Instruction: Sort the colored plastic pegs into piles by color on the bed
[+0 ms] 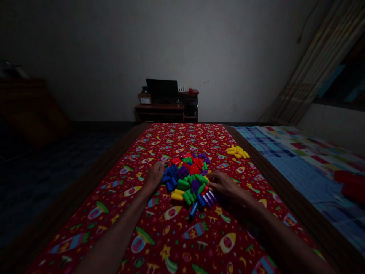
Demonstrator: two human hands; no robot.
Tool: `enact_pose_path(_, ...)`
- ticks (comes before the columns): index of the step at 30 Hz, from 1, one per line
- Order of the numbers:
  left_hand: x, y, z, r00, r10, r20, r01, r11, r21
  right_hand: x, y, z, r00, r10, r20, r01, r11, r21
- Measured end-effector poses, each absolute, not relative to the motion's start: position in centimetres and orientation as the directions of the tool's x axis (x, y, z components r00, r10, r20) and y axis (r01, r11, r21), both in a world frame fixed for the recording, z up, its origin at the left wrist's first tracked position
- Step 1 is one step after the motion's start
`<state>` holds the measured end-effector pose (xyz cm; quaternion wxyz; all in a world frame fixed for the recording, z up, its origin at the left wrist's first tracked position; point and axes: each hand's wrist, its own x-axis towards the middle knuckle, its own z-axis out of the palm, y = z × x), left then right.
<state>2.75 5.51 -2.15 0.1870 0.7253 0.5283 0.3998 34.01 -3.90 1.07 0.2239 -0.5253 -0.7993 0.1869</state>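
A mixed pile of small plastic pieces [189, 182] in blue, green, red, purple and yellow lies on the red patterned cloth [182, 238]. My left hand [156, 173] rests at the pile's left edge, its fingertips beside the blue pieces [170, 177]; whether it grips one is too dark to tell. At the right edge, my right hand [224, 183] has its fingers bent together at the pieces near a yellow and a red one, and what lies between the fingertips is hidden. Farther back on the right is a separate group of yellow pieces [238, 152].
Against the far wall stands a small desk [159, 108] with a monitor [162, 90] and a red telephone [194, 91]. A bed with blue checked and multicoloured covers [281, 163] is on the right. Dark wooden furniture [31, 110] stands at the left.
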Motion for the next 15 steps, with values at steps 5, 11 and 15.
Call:
enact_pose_path(5, 2.6, 6.0, -2.3, 0.135, 0.915, 0.38, 0.641, -0.373, 0.671, 32.0, -4.1, 0.1, -0.397, 0.884, 0.247, 0.746, 0.467, -0.474)
enact_pose_path(11, 2.6, 5.6, -2.1, 0.136, 0.914, 0.383, 0.646, -0.375, 0.665, 35.6, -1.3, 0.6, -0.221, 0.901, 0.372, 0.747, 0.402, -0.529)
enact_pose_path(15, 2.6, 5.5, -2.1, 0.143, 0.921, 0.364, 0.657, -0.363, 0.661, 42.0, 1.6, 0.7, 0.102, 0.865, 0.491, 0.826, 0.202, -0.526)
